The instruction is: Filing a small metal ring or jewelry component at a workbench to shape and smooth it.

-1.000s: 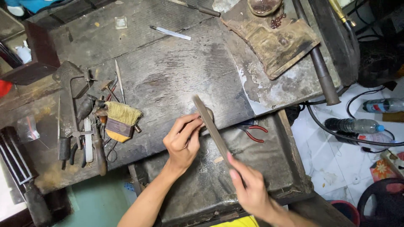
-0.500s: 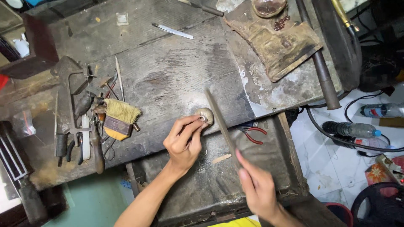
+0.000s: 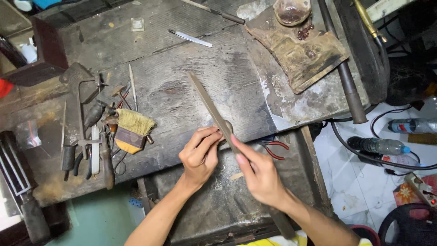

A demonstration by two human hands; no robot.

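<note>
My right hand grips a long flat metal file that slants up and to the left over the dark wooden bench. My left hand pinches a small round metal piece at the bench's front edge. The file lies across that piece, which is mostly hidden by the file and my fingers.
A yellow-bristled brush and several hand tools lie at the left. Red-handled pliers rest to the right of my hands. A worn brown pad sits at the back right, with plastic bottles on the floor.
The file has slid up and to the left across the round piece, and my right hand has followed it forward, closer to my left hand.
</note>
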